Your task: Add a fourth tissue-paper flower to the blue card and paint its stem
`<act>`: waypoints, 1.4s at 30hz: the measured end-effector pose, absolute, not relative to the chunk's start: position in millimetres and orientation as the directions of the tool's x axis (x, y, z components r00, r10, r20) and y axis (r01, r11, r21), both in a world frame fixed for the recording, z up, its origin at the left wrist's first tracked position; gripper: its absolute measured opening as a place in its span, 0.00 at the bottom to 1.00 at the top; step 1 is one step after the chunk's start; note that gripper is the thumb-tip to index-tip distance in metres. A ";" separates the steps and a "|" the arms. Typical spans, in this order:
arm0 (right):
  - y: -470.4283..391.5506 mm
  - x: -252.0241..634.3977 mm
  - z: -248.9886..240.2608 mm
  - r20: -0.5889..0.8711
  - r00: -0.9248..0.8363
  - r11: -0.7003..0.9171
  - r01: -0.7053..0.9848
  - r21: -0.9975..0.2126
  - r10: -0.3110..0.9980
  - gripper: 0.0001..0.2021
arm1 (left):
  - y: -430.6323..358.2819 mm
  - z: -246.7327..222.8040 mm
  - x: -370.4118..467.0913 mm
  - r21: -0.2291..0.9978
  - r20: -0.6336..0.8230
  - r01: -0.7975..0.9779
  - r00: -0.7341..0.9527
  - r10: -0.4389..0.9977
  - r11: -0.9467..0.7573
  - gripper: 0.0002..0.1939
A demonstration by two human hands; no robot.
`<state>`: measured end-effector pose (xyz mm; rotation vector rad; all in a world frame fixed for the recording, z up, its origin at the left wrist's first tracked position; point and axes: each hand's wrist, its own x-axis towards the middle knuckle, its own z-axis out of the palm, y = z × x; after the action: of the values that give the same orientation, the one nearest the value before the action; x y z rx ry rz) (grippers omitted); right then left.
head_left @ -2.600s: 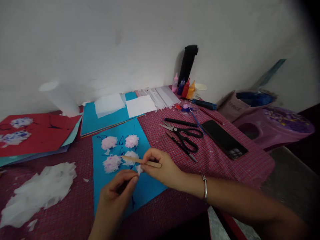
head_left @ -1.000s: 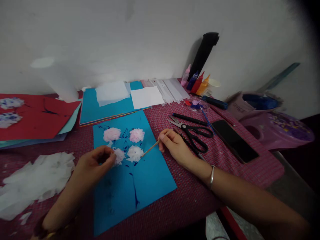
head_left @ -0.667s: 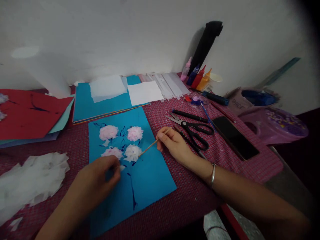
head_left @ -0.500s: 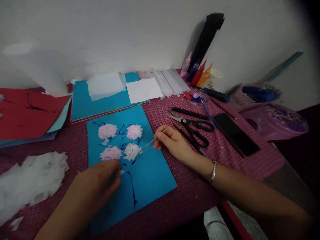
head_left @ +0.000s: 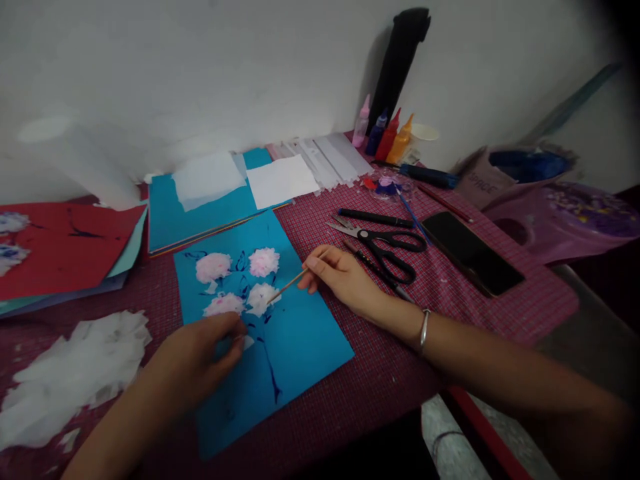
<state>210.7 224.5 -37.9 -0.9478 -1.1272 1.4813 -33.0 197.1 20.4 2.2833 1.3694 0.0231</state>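
On the blue sheet (head_left: 305, 340) are several fluffy paper flowers, pink ones and a white one (head_left: 262, 299), with dark blue painted stems and leaves. My right hand (head_left: 340, 277) pinches a thin wooden stick (head_left: 290, 285), its tip touching the right side of the white flower. Over the sheet's left part, my left hand (head_left: 207, 350) is closed on a small white paper piece (head_left: 249, 342) at its fingertips, just below the lower pink flower (head_left: 223, 305).
A pile of white paper pieces (head_left: 80, 373) lies at left, below red sheets (head_left: 75, 247). Scissors (head_left: 383, 247), pens, a brush and a phone (head_left: 470, 253) lie at right. Paint bottles (head_left: 390, 137) stand by the wall, near a paint palette (head_left: 387, 187).
The camera view has shifted slightly, showing more of the red sheets at left. The stick still touches the white flower, and both hands hold the same things.
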 end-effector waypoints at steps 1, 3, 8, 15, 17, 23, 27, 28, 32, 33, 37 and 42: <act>224.9 210.4 -38.2 -0.010 -0.191 -0.058 -0.248 -0.967 0.982 0.10 | 199.9 21.7 -29.2 0.438 -0.198 0.799 0.532 0.823 -0.412 0.11; 225.4 210.1 -38.8 -0.005 -0.194 -0.053 -0.246 -0.968 0.981 0.09 | 206.5 21.8 -19.4 0.470 -0.176 0.764 0.572 0.801 -0.442 0.12; 225.4 209.7 -38.5 0.000 -0.201 -0.053 -0.258 -0.965 0.980 0.08 | 224.1 9.3 -1.6 0.416 -0.258 0.804 0.551 0.793 -0.424 0.11; 221.0 212.9 -35.0 0.001 -0.089 -0.023 -0.274 -0.961 0.996 0.10 | 231.8 -2.1 -5.0 0.373 -0.233 0.827 0.523 0.820 -0.421 0.10; 219.0 214.0 -33.4 -0.017 -0.072 -0.036 -0.273 -0.961 0.997 0.10 | 231.6 -3.4 -5.4 0.375 -0.216 0.824 0.522 0.825 -0.424 0.10; 215.0 212.1 -32.8 -0.010 -0.120 -0.041 -0.259 -0.965 0.993 0.08 | 231.0 -4.9 -3.5 0.379 -0.211 0.830 0.508 0.835 -0.410 0.10; 214.1 210.2 -35.1 0.008 -0.131 -0.025 -0.244 -0.969 0.991 0.08 | 229.5 -4.0 -3.0 0.381 -0.203 0.832 0.500 0.842 -0.402 0.09; 214.0 210.0 -35.5 0.009 -0.133 -0.023 -0.241 -0.970 0.991 0.08 | 229.0 -3.5 -3.1 0.379 -0.204 0.832 0.501 0.841 -0.404 0.09; 213.9 209.8 -36.7 -0.001 -0.140 -0.032 -0.221 -0.975 0.990 0.08 | 228.3 -2.4 -3.0 0.367 -0.210 0.833 0.508 0.836 -0.414 0.09; 213.8 209.6 -36.9 -0.001 -0.146 -0.033 -0.217 -0.976 0.989 0.08 | 228.7 -2.3 -2.7 0.362 -0.209 0.835 0.506 0.837 -0.414 0.10; 212.1 208.7 -37.5 0.037 -0.163 0.007 -0.182 -0.983 0.986 0.08 | 226.9 -1.3 -0.2 0.322 -0.217 0.853 0.488 0.845 -0.410 0.09; 204.2 210.2 -35.6 0.153 -0.165 0.154 -0.005 -0.988 0.974 0.06 | 193.4 7.5 4.3 0.046 -0.098 0.889 0.458 0.883 -0.456 0.09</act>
<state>210.2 204.2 -35.6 -1.0159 -1.4048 1.2078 4.3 193.4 7.5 2.6045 1.5868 -0.0915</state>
